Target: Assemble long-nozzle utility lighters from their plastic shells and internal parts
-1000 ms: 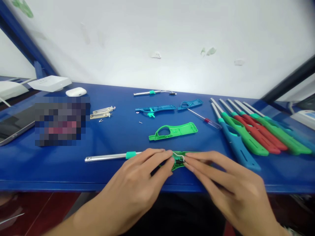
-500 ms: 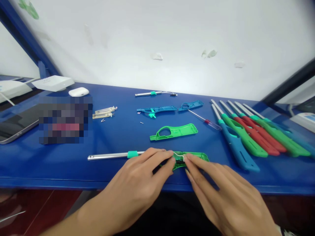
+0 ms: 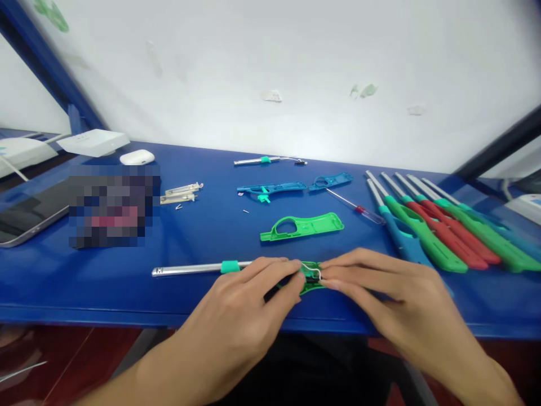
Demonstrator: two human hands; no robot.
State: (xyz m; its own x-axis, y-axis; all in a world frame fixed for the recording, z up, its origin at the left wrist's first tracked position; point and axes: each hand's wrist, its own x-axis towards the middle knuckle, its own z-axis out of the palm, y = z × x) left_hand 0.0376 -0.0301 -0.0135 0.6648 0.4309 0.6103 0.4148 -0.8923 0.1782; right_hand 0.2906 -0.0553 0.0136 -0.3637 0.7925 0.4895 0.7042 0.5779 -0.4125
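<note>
An opened utility lighter lies near the table's front edge, its metal tube with a teal collar pointing left. My left hand is closed over its green handle half, thumb and fingers gripping around the black igniter piece. A thin white wire bends over that piece. From the right, my right hand pinches at the wire's bend, fingertips against the shell; the exact grip is partly hidden. Just beyond lies the matching green handle half, inner side up.
Several assembled lighters lie at right beside a screwdriver. Farther back are blue handle halves and a loose lighter tube. Clear fuel tanks, a phone and a white earbud case lie left.
My right hand has turned, its fingers now reaching in flatter from the right and covering more of the green shell's right end. My left hand stays in place.
</note>
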